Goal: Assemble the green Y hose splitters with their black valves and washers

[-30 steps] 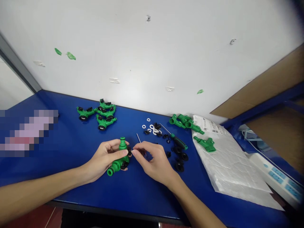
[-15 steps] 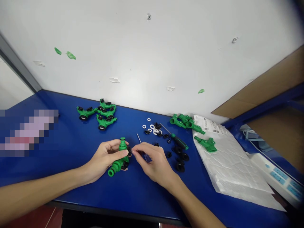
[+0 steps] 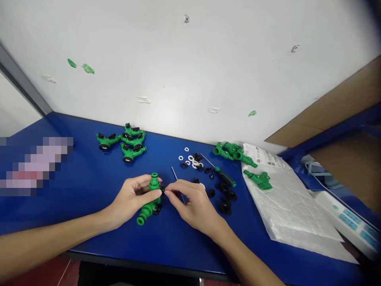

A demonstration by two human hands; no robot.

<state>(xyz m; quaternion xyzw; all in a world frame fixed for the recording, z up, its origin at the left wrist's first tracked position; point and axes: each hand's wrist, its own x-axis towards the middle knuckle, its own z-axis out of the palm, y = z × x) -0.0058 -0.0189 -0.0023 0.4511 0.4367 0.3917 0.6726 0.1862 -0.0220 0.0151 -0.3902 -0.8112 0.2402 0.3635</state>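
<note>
What changed: the green pipe (image 3: 151,206) has tipped a little, so its low end sits a bit nearer the front edge than a second ago. More of the tiny silver bit (image 3: 164,191) showed half a second ago; now it is nearly hidden at the black knob (image 3: 162,189).
Left hand (image 3: 131,198): wrapped tight around the green pipe, thumb across its front. It has the pipe over the front middle of the blue table (image 3: 125,246).
Right hand (image 3: 192,196): finger and thumb pinched together on the tiny silver bit, right at the black knob.
In the way: the right hand hides part of a metal rod (image 3: 174,173) and most of a clear handle (image 3: 185,198). I can't tell if it holds them.
Back left: four green pipes (image 3: 133,153) with black knobs, close together.
Behind the right hand: white rings (image 3: 191,158) and small black bits (image 3: 184,165).
Right side: a screwdriver (image 3: 225,176) with a green and black handle, near black round caps (image 3: 225,209).
By the wall: plain green pipes (image 3: 228,151), with one more, a loose green pipe (image 3: 259,180), on the white bag (image 3: 285,210).
Far right: a white power strip (image 3: 337,212) with blue sockets.
</note>
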